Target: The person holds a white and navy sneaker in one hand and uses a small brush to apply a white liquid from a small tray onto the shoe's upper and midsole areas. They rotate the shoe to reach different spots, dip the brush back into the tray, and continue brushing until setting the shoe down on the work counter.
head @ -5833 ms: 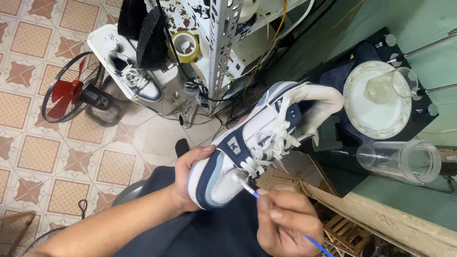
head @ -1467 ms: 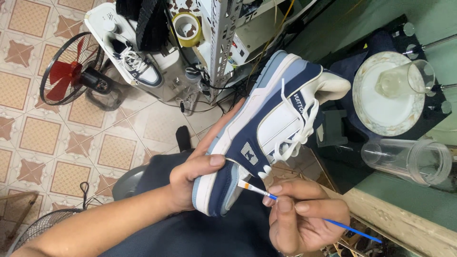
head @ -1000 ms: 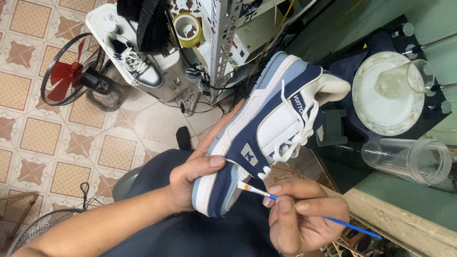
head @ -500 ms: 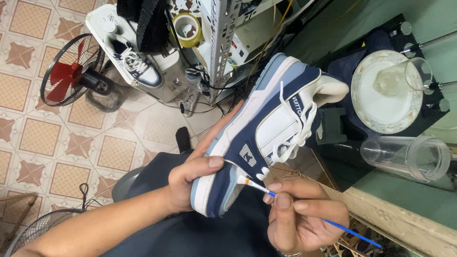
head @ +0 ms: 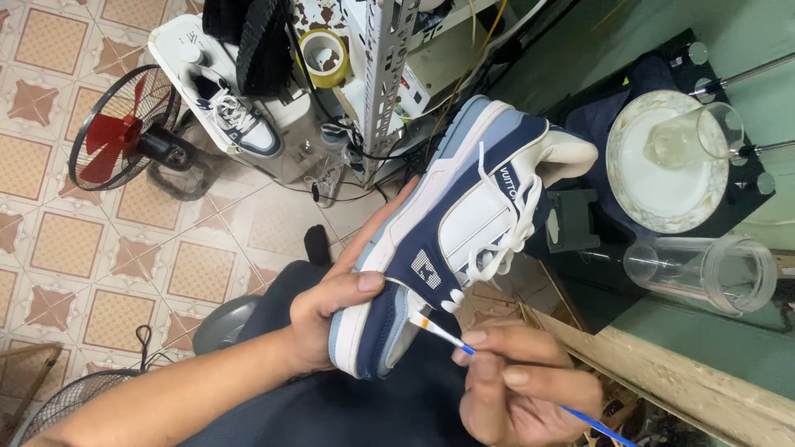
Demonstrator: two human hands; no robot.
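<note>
My left hand (head: 335, 310) grips a navy, light-blue and white sneaker (head: 451, 232) by its toe end, thumb on the side panel, sole turned left. The shoe points up to the right, its white laces hanging loose. My right hand (head: 522, 393) pinches a thin blue-handled paintbrush (head: 497, 364) below the shoe. The brush's pale tip rests against the navy side panel close to the lowest eyelets.
A red-bladed floor fan (head: 124, 132) stands on the tiled floor at left. A second sneaker (head: 232, 120) sits on a white box beside a tape roll (head: 325, 56). At right are a white plate (head: 662, 165) with a glass and a clear plastic jar (head: 708, 269).
Over the last seconds I turned the sneaker so its side panel faces up. In the last second the brush tip shifted slightly along the navy panel; the left hand kept its grip.
</note>
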